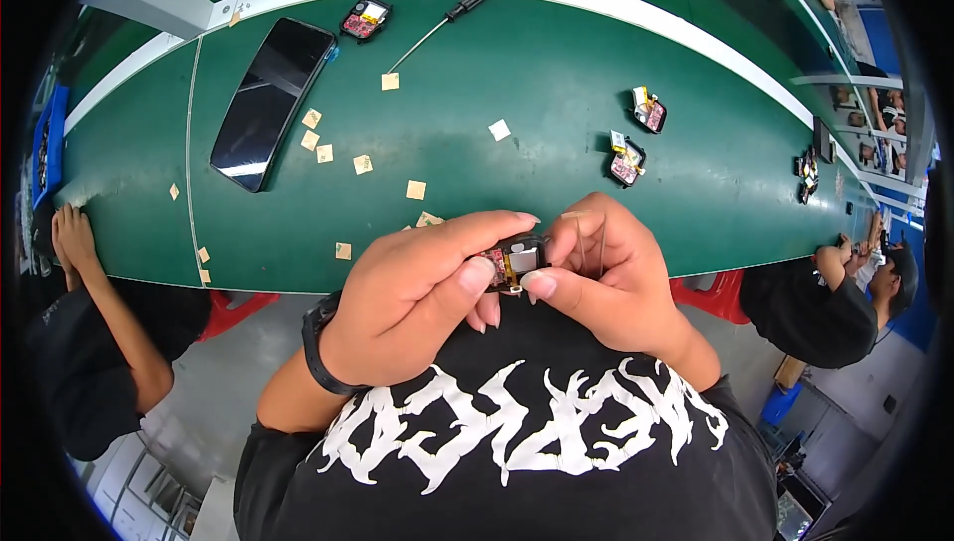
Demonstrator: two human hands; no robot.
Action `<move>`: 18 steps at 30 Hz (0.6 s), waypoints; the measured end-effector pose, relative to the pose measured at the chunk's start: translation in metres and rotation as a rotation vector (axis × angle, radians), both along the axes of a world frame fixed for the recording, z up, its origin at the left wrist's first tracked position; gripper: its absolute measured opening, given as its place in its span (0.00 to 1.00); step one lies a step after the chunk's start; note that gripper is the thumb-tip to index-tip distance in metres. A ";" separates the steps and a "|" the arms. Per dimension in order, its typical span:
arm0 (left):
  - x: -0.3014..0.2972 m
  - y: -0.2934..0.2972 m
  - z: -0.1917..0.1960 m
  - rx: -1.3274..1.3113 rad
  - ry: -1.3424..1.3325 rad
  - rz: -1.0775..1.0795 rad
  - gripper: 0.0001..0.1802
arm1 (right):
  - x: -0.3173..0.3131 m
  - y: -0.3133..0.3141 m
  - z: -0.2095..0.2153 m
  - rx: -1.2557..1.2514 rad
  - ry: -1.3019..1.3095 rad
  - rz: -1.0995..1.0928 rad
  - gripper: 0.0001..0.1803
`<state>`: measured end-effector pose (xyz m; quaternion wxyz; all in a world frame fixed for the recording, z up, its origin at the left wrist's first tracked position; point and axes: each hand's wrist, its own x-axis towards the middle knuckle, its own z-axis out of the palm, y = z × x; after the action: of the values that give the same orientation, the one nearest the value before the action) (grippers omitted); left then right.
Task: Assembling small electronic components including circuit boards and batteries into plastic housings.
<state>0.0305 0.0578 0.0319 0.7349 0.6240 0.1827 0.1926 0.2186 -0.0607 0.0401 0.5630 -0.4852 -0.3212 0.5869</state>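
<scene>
In front of my chest, my left hand (402, 293) grips a small black watch-like case (524, 261) between thumb and fingers. Inside the case show a red circuit board, a silver battery and a strip of yellow tape. My right hand (626, 288) is closed, its thumb and fingertips against the case's right side. A thin pair of metal tweezers (602, 243) is tucked among the right fingers, with its tips pointing up, away from the case. Parts of the case are covered by my fingers.
On the green table lie a black phone (273, 104), a screwdriver (442, 26), several beige paper squares (363, 163) and a white square (499, 131). Similar opened cases (366, 18) (649, 111) (626, 160) lie farther off. A person's hands (75, 233) rest at the left; another person sits right.
</scene>
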 end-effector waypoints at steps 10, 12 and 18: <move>-0.006 0.003 -0.001 0.249 0.051 0.015 0.23 | 0.011 -0.003 -0.004 0.029 -0.280 0.010 0.08; -0.009 0.007 -0.002 0.350 0.071 0.007 0.22 | 0.025 -0.005 -0.007 0.042 -0.477 -0.008 0.09; -0.070 0.044 -0.028 0.078 0.318 0.643 0.24 | 0.069 -0.017 -0.014 -0.280 -1.336 -0.306 0.26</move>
<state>-0.0396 0.1019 0.0038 0.5748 0.5845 0.4741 0.3213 0.2873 -0.0772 0.0259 0.2537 -0.8498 -0.4480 0.1128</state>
